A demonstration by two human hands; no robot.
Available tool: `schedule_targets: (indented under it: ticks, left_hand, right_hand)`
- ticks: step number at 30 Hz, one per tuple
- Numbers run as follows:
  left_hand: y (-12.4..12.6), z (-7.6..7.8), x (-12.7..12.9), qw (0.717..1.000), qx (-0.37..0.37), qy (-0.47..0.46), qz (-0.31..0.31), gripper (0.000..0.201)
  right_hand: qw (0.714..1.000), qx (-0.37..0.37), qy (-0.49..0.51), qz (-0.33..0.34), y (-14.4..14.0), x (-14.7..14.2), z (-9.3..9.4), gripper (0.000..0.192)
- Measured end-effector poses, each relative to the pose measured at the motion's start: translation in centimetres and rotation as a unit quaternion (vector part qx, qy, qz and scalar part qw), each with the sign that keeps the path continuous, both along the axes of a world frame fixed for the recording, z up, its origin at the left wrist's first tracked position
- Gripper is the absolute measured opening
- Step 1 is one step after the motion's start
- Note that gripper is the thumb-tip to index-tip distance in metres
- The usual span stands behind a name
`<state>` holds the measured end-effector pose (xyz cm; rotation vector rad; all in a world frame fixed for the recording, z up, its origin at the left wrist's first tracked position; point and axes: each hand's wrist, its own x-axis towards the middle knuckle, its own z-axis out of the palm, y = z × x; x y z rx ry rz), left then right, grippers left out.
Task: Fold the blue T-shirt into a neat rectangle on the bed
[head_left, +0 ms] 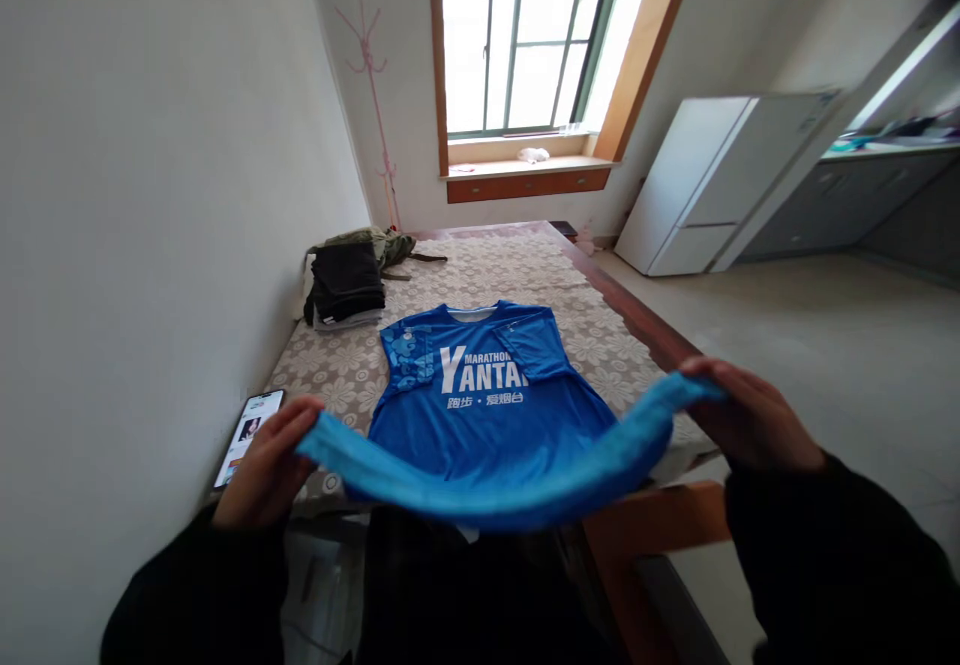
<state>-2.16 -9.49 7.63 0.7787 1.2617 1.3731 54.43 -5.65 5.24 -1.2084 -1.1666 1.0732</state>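
Holding the bottom hem of a blue shirt [480, 415], both hands are pinched shut on the cloth: the left hand [264, 465] at about 8 o'clock, the right hand [750, 420] at about 4 o'clock, well apart, with the lifted hem sagging between them. The shirt lies flat on the bed [525, 275], its long axis running away from the person toward 12 o'clock, collar at the far end, one sleeve folded in over the chest. Both hands look about equally near the hem. A phone [247, 437] lies just beside the left hand at 9 o'clock. A pile of dark clothes [346, 285] sits at 11 o'clock, well apart from the shirt; nothing lies on the shirt itself.
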Motion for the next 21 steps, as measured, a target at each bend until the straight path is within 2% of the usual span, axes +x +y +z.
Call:
schedule_targets:
  ticks: [2,4,6,8,11,14,15,18,19,21]
  left_hand:
    - [6.9,2.1,1.0,0.999,0.037,-0.013,-0.01,0.027]
    - [13.2,3.3,2.1,0.998,0.052,0.034,-0.005,0.016]
    - [17.9,3.4,3.1,0.993,0.048,0.107,0.007,0.017]
    - [20.2,2.6,3.8,0.983,0.043,0.175,0.025,0.021]
    - [19.7,-0.1,3.8,0.959,0.027,0.28,0.024,0.024]
    - [16.5,-3.8,2.4,0.934,0.005,0.357,-0.007,0.02]
    - [15.2,-4.9,1.8,0.918,-0.006,0.397,-0.021,0.02]
    - [12.2,-7.7,0.3,0.842,-0.042,0.528,-0.104,0.027]
    - [11.5,-8.3,0.1,0.828,-0.047,0.542,-0.135,0.031]
    - [10.7,-9.1,-0.2,0.824,-0.047,0.534,-0.182,0.036]
  right_hand:
    - [0.999,0.035,0.02,-0.005,7.1,-2.2,3.2,0.031]
    - [0.999,0.026,-0.021,0.009,13.5,-4.3,5.0,0.037]
    - [0.994,-0.004,-0.112,0.006,18.3,-5.8,5.5,0.044]
    - [0.987,-0.018,-0.159,-0.005,21.0,-6.5,4.7,0.053]
    - [0.974,-0.001,-0.224,-0.024,21.0,-5.7,1.7,0.059]
    - [0.949,0.005,-0.311,-0.042,17.3,-3.2,-2.7,0.043]
    - [0.928,0.005,-0.369,-0.044,15.8,-2.3,-4.3,0.04]
    - [0.878,-0.033,-0.474,-0.047,11.4,0.2,-8.3,0.044]
    - [0.871,-0.049,-0.487,-0.045,10.2,0.7,-9.2,0.046]
    - [0.865,-0.063,-0.496,-0.032,8.6,1.1,-10.4,0.047]
